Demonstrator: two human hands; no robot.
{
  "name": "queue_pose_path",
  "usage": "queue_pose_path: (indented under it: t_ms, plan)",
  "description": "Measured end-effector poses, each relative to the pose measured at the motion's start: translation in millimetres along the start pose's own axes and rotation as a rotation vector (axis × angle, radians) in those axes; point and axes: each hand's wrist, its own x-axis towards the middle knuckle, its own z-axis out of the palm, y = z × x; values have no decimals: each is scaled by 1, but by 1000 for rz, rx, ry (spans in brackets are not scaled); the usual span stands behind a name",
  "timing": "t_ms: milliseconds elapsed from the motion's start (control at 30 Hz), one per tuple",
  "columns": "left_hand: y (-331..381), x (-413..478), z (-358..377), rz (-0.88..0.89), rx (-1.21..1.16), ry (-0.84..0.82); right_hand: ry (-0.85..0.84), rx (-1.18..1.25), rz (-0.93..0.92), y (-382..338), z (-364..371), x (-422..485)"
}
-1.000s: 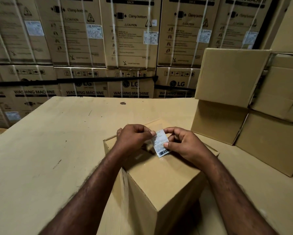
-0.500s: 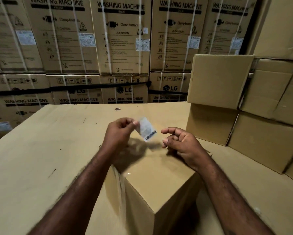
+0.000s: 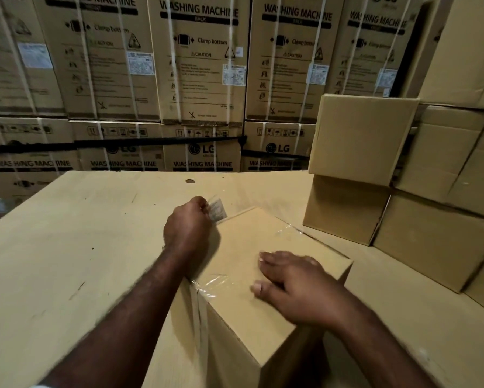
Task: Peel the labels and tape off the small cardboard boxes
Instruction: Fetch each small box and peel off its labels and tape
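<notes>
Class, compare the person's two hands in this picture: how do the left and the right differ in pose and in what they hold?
The left hand is curled and pinches a label; the right hand has straight fingers and holds nothing. The left hand is by the far left edge of the small box; the right hand rests flat on its top. Both are bare.

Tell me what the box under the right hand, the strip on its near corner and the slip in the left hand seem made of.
Box: brown cardboard, matte, with crisp folded edges. Strip: probably clear plastic tape; it glints and wrinkles. Slip: likely thin paper label with dark print, too blurred to be sure.
</notes>
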Motion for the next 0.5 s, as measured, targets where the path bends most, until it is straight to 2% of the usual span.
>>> queue_pose_path:
  t_ms: [67,133,333,500]
  plan:
    - [1,0,1,39,41,0,-120,-45,63,-6,1,-9]
    - [0,1,1,68,35,-7,-160,-36,81,-14,-3,-1]
    - [-6,2,0,67,-18,-29,-155,-98,68,-34,5,55]
    - [-12,3,0,-3,-22,-43,-118,-152,59,-32,1,21]
